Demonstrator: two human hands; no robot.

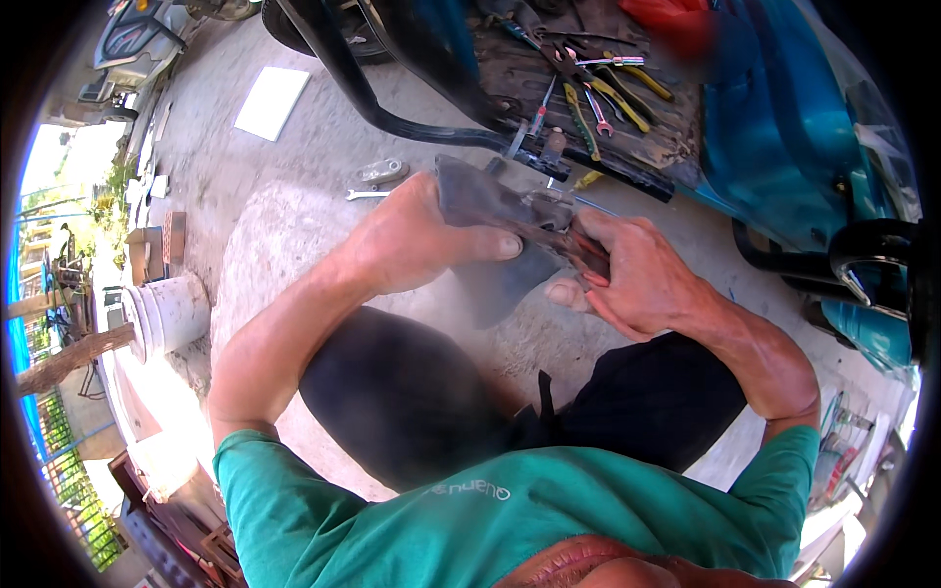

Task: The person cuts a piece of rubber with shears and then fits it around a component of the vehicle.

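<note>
Left hand [417, 240] holding a flat, dark-grey, rubbery-looking piece [478, 196], right hand [647, 269] a red-handled tool [589, 259], you seemingly work it; next, brace firmly.

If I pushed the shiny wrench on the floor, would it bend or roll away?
The wrench probably wouldn't bend, because it looks like solid, shiny metal. It may feel heavy for its size, too. It would likely slide, not roll, since it seems to lie flat.
</note>
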